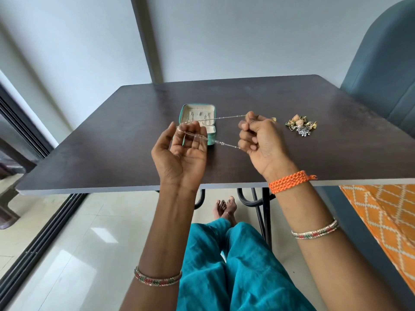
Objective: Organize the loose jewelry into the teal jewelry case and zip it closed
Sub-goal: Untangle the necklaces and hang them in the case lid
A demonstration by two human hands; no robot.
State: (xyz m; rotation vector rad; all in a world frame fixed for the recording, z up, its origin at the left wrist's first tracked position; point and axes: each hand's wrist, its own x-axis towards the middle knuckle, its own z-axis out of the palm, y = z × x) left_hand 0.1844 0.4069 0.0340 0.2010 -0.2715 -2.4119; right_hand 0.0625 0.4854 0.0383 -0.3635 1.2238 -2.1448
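Nearest the camera, both hands were raised above the near half of the dark table point(89, 167), just this side of the teal jewelry case point(198, 122). The left hand point(179, 153) was turned palm up with its fingers loosely curled, and a thin silver chain point(224, 117) was looped round those fingers. The right hand point(260, 140) was curled into a loose fist that pinched the chain's other end, so the two strands ran taut between the hands, crossing in front of the case.

The step in hand looked like straightening the chain before laying it in. To do it well, I judge the hands should keep light tension — enough to hold the strands apart, not enough to strain the fine links — and lower one end into the case first, feeding the rest down slowly so it did not bunch or knot.

Behind the hands, the case lay open on the table, its cream lining showing; thin chains appeared to lie inside already, though too small to tell surely.

Right of the case and well apart from it sat a small pile of loose jewelry point(301, 126) — gold and silver pieces, not yet packed. The zipper was not yet done.
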